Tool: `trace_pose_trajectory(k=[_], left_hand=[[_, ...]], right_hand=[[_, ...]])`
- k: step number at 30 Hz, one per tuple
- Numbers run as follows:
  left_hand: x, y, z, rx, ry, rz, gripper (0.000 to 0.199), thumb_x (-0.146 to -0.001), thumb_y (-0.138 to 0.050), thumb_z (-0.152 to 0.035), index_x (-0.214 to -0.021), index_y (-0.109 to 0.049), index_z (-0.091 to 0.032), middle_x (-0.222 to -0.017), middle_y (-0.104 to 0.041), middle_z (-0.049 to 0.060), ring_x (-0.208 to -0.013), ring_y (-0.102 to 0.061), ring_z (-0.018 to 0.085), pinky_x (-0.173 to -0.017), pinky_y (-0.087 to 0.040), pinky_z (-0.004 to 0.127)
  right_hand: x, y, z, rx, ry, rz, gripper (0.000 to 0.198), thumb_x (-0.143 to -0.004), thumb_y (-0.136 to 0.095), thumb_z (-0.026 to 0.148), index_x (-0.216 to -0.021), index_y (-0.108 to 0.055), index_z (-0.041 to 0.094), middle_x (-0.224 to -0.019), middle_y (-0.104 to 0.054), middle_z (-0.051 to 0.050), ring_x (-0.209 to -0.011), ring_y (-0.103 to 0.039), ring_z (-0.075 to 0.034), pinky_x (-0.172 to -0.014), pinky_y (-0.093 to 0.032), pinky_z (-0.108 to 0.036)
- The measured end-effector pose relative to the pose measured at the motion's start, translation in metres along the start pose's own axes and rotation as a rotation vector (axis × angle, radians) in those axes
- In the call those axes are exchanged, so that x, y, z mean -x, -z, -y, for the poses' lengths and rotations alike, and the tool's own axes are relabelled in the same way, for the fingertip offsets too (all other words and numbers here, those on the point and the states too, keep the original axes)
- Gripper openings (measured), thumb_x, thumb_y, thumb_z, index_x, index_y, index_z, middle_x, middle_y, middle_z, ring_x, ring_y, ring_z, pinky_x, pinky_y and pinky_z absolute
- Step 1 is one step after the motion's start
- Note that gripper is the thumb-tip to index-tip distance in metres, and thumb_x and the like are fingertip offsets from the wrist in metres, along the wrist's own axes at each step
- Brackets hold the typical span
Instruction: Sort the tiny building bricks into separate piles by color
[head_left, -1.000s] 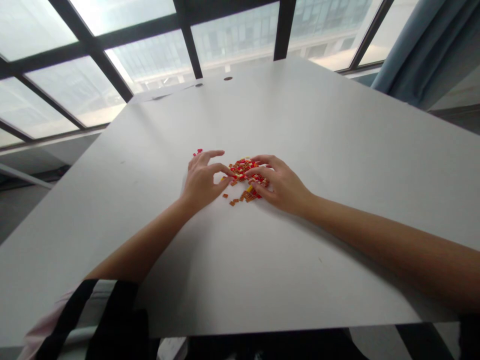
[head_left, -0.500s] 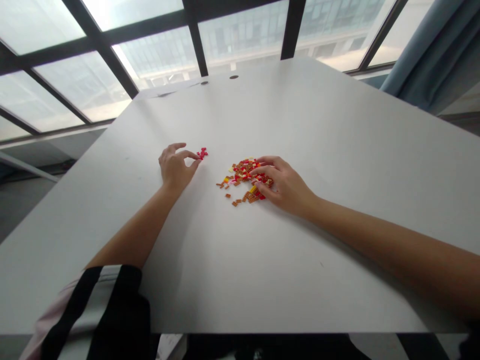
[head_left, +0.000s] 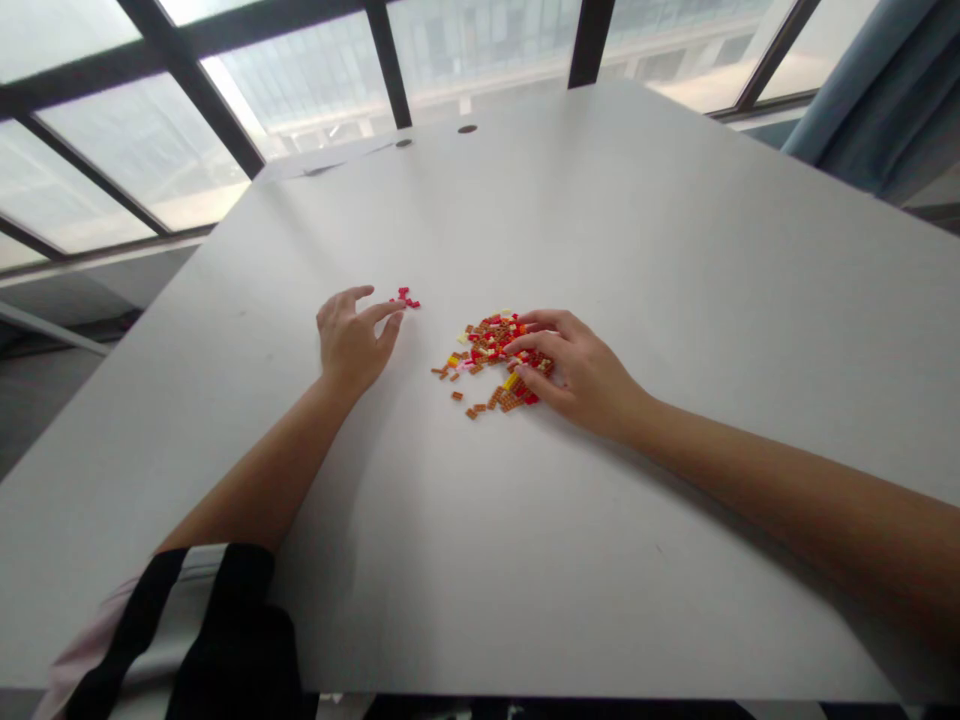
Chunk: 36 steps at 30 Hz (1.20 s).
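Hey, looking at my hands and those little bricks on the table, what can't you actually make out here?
Head view only:
- Right hand: fingers cover part of the brick pile; whether they pinch a brick is hidden.
- Left hand: fingertips near the red bricks; contact too small to tell.
- Single bricks: shapes and studs too small and blurred.
- Table: near edge cut off by the frame and the sleeve.

A broad white table (head_left: 615,250) fills the room's near side, two small round holes (head_left: 467,129) near its far edge. Behind it stand dark-framed windows (head_left: 187,90); a blue-grey curtain (head_left: 877,110) hangs at right.
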<state>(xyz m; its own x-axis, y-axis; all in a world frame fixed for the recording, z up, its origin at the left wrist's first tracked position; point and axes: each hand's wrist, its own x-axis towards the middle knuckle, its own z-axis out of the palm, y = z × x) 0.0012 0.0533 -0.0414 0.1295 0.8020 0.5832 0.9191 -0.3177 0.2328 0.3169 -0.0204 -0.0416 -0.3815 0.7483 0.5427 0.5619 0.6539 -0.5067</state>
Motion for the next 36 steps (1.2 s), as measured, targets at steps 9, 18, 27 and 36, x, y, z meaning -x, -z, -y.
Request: trace_pose_trajectory(k=[9,18,27,36], left_hand=[[-0.001,0.003,-0.009,-0.011,-0.097,-0.051,0.02,-0.095,-0.062,-0.036,-0.084,-0.075,-0.026,-0.125,-0.072,0.008,-0.12,-0.063,0.031,-0.112,-0.042,0.057],[0.002,0.01,-0.036,0.028,-0.282,0.008,0.015,-0.092,-0.064,-0.029,-0.08,-0.072,-0.026,-0.127,-0.071,0.006,-0.13,-0.06,0.031,-0.122,-0.033,0.061],[0.009,0.017,-0.056,0.036,-0.346,0.038,0.014,-0.091,-0.065,-0.026,-0.078,-0.07,-0.025,-0.128,-0.07,0.006,-0.132,-0.06,0.031,-0.123,-0.033,0.061],[0.013,0.018,-0.066,0.012,-0.389,0.033,0.018,-0.092,-0.063,-0.028,-0.075,-0.068,-0.025,-0.126,-0.071,0.006,-0.131,-0.061,0.03,-0.123,-0.034,0.06]], right_hand=[[-0.005,-0.003,-0.004,0.079,0.008,-0.009,0.023,-0.095,-0.061,0.026,-0.109,-0.079,0.024,-0.136,-0.061,-0.017,-0.125,-0.06,-0.034,-0.103,-0.053,-0.057],[-0.023,-0.01,-0.001,0.285,-0.065,-0.001,0.018,-0.094,-0.07,0.035,-0.104,-0.084,0.032,-0.147,-0.056,-0.013,-0.134,-0.051,-0.039,-0.105,-0.043,-0.061],[-0.023,-0.011,-0.006,0.248,-0.023,-0.005,0.012,-0.092,-0.073,0.035,-0.097,-0.085,0.033,-0.146,-0.059,-0.01,-0.131,-0.055,-0.037,-0.104,-0.044,-0.06],[-0.025,-0.014,-0.006,0.263,0.002,0.011,0.015,-0.091,-0.076,0.04,-0.103,-0.084,0.036,-0.148,-0.059,-0.01,-0.13,-0.056,-0.036,-0.103,-0.044,-0.061]])
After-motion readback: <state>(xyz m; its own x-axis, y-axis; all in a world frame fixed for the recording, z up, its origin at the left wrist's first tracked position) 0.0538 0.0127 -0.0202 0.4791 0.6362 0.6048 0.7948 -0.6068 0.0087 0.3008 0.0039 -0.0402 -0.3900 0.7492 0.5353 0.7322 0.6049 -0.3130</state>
